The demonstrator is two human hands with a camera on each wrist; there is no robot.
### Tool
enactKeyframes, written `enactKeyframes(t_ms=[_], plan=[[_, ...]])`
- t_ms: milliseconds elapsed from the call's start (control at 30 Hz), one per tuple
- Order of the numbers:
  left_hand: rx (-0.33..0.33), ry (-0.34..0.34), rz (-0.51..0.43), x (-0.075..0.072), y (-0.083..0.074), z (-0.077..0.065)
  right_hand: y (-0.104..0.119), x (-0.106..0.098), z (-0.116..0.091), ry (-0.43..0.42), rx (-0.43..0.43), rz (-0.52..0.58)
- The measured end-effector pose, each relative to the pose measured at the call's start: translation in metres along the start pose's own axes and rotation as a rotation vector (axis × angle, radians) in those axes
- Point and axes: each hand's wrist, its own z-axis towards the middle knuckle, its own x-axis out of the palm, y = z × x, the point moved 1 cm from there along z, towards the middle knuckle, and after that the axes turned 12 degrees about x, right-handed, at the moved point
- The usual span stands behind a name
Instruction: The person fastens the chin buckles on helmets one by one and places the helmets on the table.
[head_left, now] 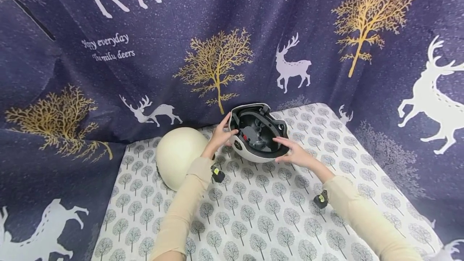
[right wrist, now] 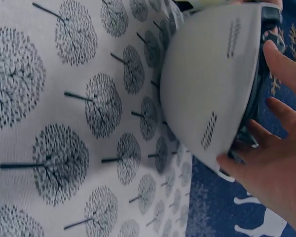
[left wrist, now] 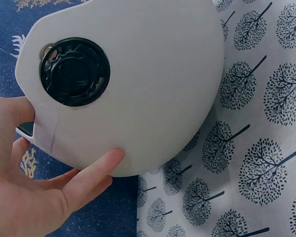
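Note:
A white helmet [head_left: 250, 156] is tipped so that its black-lined inside faces the head camera, with a small red part [head_left: 245, 137] showing within. My left hand [head_left: 219, 136] grips its left rim, thumb over the edge and fingers against the outer shell. On the right side my right hand [head_left: 298, 154] holds the rim, fingers reaching over the edge. The left wrist view shows a round black fitting [left wrist: 75, 71] on the shell. Vent slots [right wrist: 209, 131] appear on the shell in the right wrist view. Whether the helmet touches the table is unclear.
A cream dome [head_left: 179, 154], apparently another helmet lying open side down, stands left of my left hand. A white cloth with tree prints [head_left: 253, 220] covers the table. Behind hangs a dark blue curtain [head_left: 163, 71] with deer and trees.

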Motion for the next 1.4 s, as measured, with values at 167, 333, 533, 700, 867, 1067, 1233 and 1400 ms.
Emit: enactKeyframes(t_ms=[167,333,533,700,867,1067,1233,1400], plan=[[-0.009,0.014,-0.007,0.000,-0.008,0.001,0.001,0.012,0.003,-0.009,-0.010,-0.011],[0.018,0.019,0.022,0.001,-0.003,0.001,-0.002,0.019,0.003,-0.035,0.010,0.014],[0.056,0.018,0.036,0.003,-0.004,-0.004,-0.003,0.019,0.002,-0.058,0.048,-0.013],[0.101,-0.007,0.057,0.007,-0.006,-0.006,-0.005,0.018,0.000,-0.026,0.056,-0.055],[0.149,-0.016,0.033,0.009,-0.008,-0.004,-0.008,0.018,0.004,-0.035,0.073,-0.050],[0.204,0.020,0.055,-0.002,-0.017,0.003,-0.004,0.027,0.016,-0.045,0.131,0.032],[0.197,0.071,0.103,-0.010,-0.026,0.006,-0.004,0.040,0.021,-0.021,0.198,0.151],[0.164,0.090,0.086,-0.007,-0.028,0.002,-0.004,0.040,0.022,-0.056,0.214,0.219]])
